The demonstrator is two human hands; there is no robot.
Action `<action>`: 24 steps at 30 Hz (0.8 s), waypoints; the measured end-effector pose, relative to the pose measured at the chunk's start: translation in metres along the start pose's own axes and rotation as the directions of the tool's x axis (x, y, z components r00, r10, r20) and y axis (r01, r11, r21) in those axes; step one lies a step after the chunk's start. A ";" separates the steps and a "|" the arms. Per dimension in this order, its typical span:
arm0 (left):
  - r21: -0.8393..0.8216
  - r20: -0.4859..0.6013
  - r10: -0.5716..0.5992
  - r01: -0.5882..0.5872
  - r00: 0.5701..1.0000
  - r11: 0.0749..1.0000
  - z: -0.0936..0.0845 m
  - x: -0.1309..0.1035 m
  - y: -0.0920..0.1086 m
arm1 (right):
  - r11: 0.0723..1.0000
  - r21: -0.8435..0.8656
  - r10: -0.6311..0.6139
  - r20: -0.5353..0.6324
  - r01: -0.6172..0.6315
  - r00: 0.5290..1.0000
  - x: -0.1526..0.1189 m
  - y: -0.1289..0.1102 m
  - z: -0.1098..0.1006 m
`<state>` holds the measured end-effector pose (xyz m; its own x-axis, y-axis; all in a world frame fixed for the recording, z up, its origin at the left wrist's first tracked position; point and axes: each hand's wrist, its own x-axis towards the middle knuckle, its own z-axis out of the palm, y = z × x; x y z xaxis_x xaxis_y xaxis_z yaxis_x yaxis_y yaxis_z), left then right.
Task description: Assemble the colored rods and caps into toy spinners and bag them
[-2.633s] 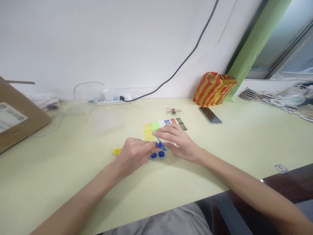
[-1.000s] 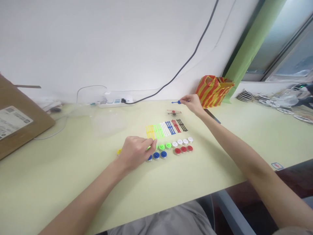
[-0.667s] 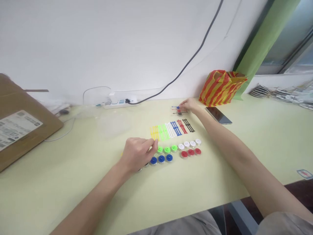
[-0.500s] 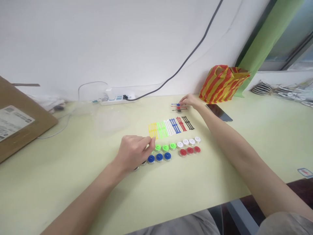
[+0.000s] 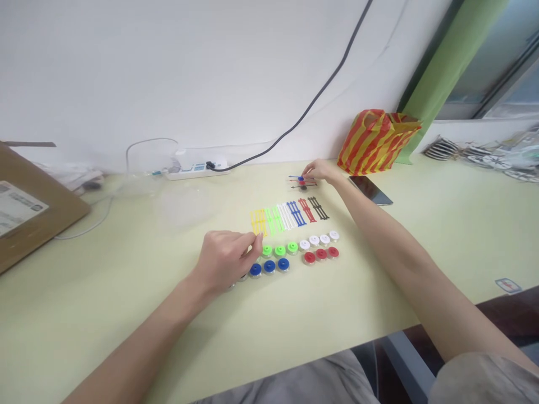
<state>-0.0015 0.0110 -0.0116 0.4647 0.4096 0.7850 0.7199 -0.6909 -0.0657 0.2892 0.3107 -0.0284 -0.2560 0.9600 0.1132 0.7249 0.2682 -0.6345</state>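
At the back of the table my right hand (image 5: pixel 319 169) has its fingertips closed on a blue arrow spinner (image 5: pixel 300 178). A red arrow spinner (image 5: pixel 302 183) and a black arrow spinner (image 5: pixel 304 188) stand close in front of it. My left hand (image 5: pixel 229 255) hovers low over the left end of the disc rows, thumb and forefinger pinched together; anything between them is too small to make out. It partly hides some black-topped discs. Beside it are green discs (image 5: pixel 280 251), blue discs (image 5: pixel 269 266), white discs (image 5: pixel 314 240) and red discs (image 5: pixel 321 255). Loose arrows (image 5: pixel 288 216) lie behind, grouped by colour.
A striped bag (image 5: pixel 374 143) and a dark tablet (image 5: pixel 370 190) are at the back right. On the left stand a cardboard box (image 5: pixel 42 207) and a clear plastic container (image 5: pixel 183 205). A power strip (image 5: pixel 196 171) with a black cable sits along the wall.
The whole view has shifted slightly, so things appear a little further left. Both hands keep nearly the same places and poses relative to the table.
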 end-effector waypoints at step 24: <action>-0.056 0.098 -0.112 0.117 0.989 0.992 0.006 -0.008 0.000 | 0.715 -0.453 -0.507 0.188 0.532 0.841 -0.209 -0.146 0.012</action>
<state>-0.0022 0.0112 -0.0213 0.4300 0.5407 0.7230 0.7395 -0.6704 0.0615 0.2288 0.0702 0.0316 -0.7031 0.6563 0.2737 0.6718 0.7392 -0.0467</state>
